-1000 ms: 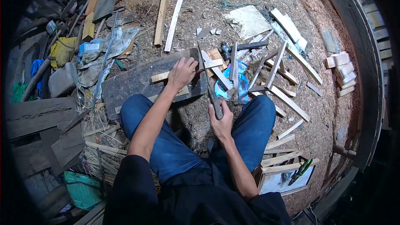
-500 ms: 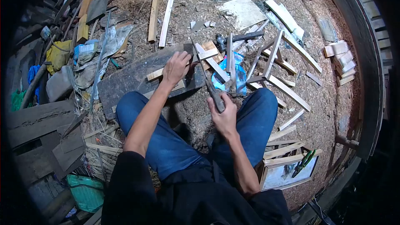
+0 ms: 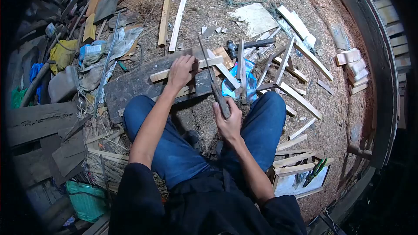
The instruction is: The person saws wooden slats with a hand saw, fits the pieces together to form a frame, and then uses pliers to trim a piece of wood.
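Observation:
My left hand (image 3: 180, 70) presses a light wooden strip (image 3: 161, 75) down on a dark, worn board (image 3: 130, 82), its fingers wrapped over the strip. In my right hand (image 3: 230, 122) is the handle of a handsaw (image 3: 210, 72). The narrow blade points up and away, crossing the strip to the right of my left hand. A second light strip (image 3: 185, 91) lies on the near side of the board. Beside the blade, a small square piece of wood (image 3: 223, 56) rests under other pieces.
A hammer (image 3: 257, 43) and a blue plastic bag (image 3: 250, 82) lie beyond my right knee. Right of them is a wooden frame (image 3: 285, 63). Green-handled pliers (image 3: 315, 170) rest on a boxed frame (image 3: 300, 169) at lower right. Stacked blocks (image 3: 355, 67) lie at far right.
My right hand and the saw have shifted slightly down and left. The strip under my left hand now shows farther right, past the blade. The whole view has moved a little.

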`<state>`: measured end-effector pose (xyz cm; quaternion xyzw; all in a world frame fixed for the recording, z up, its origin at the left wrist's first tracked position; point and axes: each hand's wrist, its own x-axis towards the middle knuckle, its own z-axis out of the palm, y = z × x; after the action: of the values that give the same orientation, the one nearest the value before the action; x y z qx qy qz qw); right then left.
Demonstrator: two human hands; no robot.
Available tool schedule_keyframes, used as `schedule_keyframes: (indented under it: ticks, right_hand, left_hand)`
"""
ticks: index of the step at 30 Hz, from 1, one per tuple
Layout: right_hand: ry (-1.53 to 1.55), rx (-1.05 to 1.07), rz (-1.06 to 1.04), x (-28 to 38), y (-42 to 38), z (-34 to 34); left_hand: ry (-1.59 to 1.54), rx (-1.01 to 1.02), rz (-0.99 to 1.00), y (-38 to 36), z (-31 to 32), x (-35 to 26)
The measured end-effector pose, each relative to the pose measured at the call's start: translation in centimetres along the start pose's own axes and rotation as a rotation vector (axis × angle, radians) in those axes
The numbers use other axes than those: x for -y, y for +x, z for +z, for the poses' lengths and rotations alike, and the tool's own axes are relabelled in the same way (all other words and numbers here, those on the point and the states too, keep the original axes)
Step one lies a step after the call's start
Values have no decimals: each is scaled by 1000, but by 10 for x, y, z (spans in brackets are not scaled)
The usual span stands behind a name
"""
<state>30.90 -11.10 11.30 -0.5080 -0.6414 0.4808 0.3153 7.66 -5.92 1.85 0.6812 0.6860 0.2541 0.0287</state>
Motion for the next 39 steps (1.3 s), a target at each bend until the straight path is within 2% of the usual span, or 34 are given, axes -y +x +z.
schedule_keyframes:
  ticks: [3, 8, 15, 18, 20, 23, 24, 25, 27, 33, 37, 39]
  right_hand:
    - [6, -5, 5, -15, 1, 10]
    - [-16, -16, -9, -27, -2, 18]
    - [-25, -10, 36, -8, -22, 4]
    - [-59, -21, 42, -2, -23, 2]
    - [-75, -31, 8, -7, -9, 13]
    - [-53, 0, -32, -3, -7, 26]
    - [-87, 8, -13, -8, -4, 27]
    - [-84, 2, -21, -11, -1, 26]
    - [-93, -17, 8, -14, 3, 21]
    - [-58, -14, -1, -24, 8, 25]
    - [-32, -116, -86, -37, 26, 38]
    - [9, -86, -19, -46, 34, 41]
  left_hand:
    - [39, 62, -39, -4, 0, -7]
    - [-27, 35, -57, -12, 5, -2]
    - [104, 39, -40, -10, 10, 2]
    - [68, 44, 23, -9, 12, 1]
    - [117, -44, 71, -12, 17, -1]
    - [20, -11, 139, -11, 11, 2]
    - [0, 36, 63, -11, 11, 0]
    - [4, 30, 71, -8, 11, -1]
    - [-83, -45, 10, -7, 11, -4]
    - [-129, -8, 9, -7, 2, -7]
    - [-118, -15, -32, -5, 5, -8]
    - [-116, -24, -44, -5, 6, -8]
